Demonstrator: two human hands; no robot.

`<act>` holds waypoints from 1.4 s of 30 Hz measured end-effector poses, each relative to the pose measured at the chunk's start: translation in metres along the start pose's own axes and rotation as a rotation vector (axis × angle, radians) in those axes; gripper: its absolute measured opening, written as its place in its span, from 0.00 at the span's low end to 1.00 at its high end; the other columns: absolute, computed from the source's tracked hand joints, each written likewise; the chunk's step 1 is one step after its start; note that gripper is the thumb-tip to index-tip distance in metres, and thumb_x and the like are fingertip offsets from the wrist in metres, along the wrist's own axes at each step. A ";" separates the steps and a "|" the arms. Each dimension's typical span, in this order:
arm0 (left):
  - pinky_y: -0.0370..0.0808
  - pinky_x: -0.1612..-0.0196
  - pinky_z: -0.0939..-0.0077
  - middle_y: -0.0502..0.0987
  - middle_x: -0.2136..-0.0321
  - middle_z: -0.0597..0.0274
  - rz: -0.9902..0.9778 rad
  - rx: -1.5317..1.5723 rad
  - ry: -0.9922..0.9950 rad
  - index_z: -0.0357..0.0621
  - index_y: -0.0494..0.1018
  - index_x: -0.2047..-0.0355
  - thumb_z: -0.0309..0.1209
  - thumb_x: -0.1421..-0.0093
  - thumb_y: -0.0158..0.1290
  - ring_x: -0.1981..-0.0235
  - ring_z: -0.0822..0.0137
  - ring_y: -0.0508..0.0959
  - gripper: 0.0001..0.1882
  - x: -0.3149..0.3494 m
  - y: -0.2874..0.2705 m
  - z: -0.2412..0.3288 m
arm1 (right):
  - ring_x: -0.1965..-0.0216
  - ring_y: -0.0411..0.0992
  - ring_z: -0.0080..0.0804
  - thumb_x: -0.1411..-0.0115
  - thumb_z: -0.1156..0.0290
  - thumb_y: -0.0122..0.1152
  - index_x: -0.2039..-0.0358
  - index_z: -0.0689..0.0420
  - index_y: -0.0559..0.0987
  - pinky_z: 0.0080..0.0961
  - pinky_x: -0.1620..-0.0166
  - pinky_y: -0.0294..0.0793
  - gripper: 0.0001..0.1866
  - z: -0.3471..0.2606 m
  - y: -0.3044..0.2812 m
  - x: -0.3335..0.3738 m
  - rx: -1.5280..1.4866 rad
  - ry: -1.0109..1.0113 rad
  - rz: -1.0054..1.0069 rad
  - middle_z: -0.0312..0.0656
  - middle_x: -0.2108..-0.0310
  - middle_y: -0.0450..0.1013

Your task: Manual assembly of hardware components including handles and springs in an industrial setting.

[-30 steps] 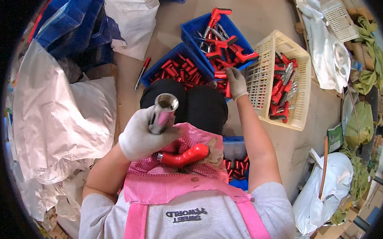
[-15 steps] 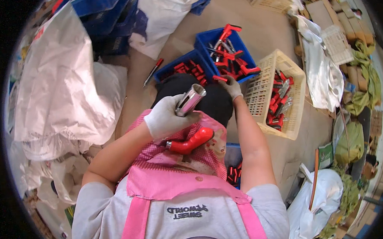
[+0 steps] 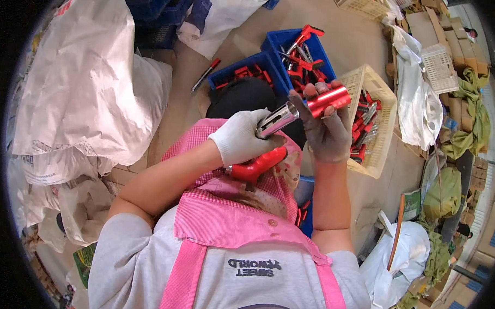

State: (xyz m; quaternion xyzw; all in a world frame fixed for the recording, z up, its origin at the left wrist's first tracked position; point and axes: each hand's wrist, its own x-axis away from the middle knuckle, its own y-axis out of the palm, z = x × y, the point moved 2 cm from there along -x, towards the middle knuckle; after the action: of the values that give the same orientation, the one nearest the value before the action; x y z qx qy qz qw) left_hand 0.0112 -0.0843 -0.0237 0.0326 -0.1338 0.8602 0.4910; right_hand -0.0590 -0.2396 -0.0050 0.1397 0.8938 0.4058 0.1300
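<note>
Above my lap, my left hand (image 3: 237, 137), in a white glove, is closed round a shiny silver metal tube (image 3: 279, 120) with a slot in its side. The tube's open end points up and to the right. Just under that hand is a red curved handle (image 3: 259, 166) with a metal end; whether the hand also grips it I cannot tell. My right hand (image 3: 331, 140), in a glove with a dirty grey palm, is raised palm up. Its fingers and thumb hold a short glossy red sleeve (image 3: 330, 101), right of the silver tube and apart from it.
Ahead stand two blue crates (image 3: 332, 70) of red and silver parts. A cream plastic basket (image 3: 386, 141) of similar parts is on the right. A red-ended metal rod (image 3: 205, 75) lies on the floor. Large white sacks (image 3: 81, 89) fill the left side.
My right hand has come up from the blue crate's near edge, bringing the red sleeve beside the silver tube. My left hand still grips the tube, now tilted further right.
</note>
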 end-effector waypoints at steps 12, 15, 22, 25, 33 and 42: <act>0.70 0.64 0.62 0.73 0.69 0.44 -0.028 -0.182 0.150 0.39 0.62 0.57 0.33 0.48 0.57 0.65 0.46 0.75 0.22 0.036 0.003 0.001 | 0.56 0.70 0.31 0.50 0.85 0.61 0.45 0.57 0.58 0.27 0.53 0.73 0.34 -0.028 0.035 0.034 0.913 -0.028 -0.085 0.44 0.56 0.68; 0.71 0.62 0.62 0.73 0.66 0.44 -0.040 -0.165 0.191 0.39 0.61 0.55 0.33 0.49 0.57 0.62 0.46 0.74 0.24 0.040 0.002 -0.001 | 0.56 0.71 0.32 0.50 0.85 0.60 0.45 0.58 0.59 0.26 0.52 0.72 0.32 -0.032 0.047 0.041 1.073 0.001 -0.086 0.45 0.56 0.68; 0.72 0.62 0.60 0.74 0.66 0.44 -0.038 -0.139 0.225 0.40 0.62 0.54 0.34 0.47 0.56 0.63 0.46 0.75 0.22 0.048 0.000 -0.002 | 0.53 0.69 0.30 0.46 0.83 0.56 0.46 0.61 0.60 0.25 0.50 0.70 0.27 -0.040 0.050 0.050 1.150 -0.031 -0.092 0.46 0.54 0.68; 0.72 0.62 0.60 0.74 0.66 0.44 -0.055 -0.151 0.204 0.40 0.62 0.54 0.34 0.47 0.56 0.63 0.46 0.75 0.22 0.050 0.000 -0.001 | 0.52 0.69 0.29 0.45 0.83 0.56 0.47 0.61 0.62 0.24 0.50 0.69 0.25 -0.041 0.052 0.052 1.129 0.000 -0.080 0.46 0.54 0.69; 0.72 0.63 0.61 0.74 0.67 0.44 -0.085 -0.190 0.240 0.40 0.63 0.56 0.33 0.48 0.57 0.64 0.46 0.75 0.22 0.051 0.006 -0.002 | 0.59 0.72 0.28 0.48 0.84 0.56 0.51 0.60 0.69 0.23 0.56 0.72 0.22 -0.056 0.057 0.049 1.429 0.244 -0.330 0.43 0.60 0.72; 0.72 0.62 0.61 0.74 0.66 0.45 -0.016 -0.088 0.276 0.40 0.62 0.51 0.33 0.48 0.57 0.63 0.47 0.76 0.25 0.049 0.012 -0.014 | 0.63 0.75 0.39 0.48 0.77 0.59 0.54 0.61 0.71 0.27 0.60 0.73 0.20 -0.047 0.056 0.042 1.616 0.312 -0.389 0.50 0.65 0.73</act>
State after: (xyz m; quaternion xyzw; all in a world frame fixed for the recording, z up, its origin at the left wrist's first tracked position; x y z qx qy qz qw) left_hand -0.0233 -0.0460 -0.0302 -0.1062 -0.1022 0.8459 0.5126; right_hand -0.1056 -0.2214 0.0625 -0.0243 0.9250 -0.3731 -0.0672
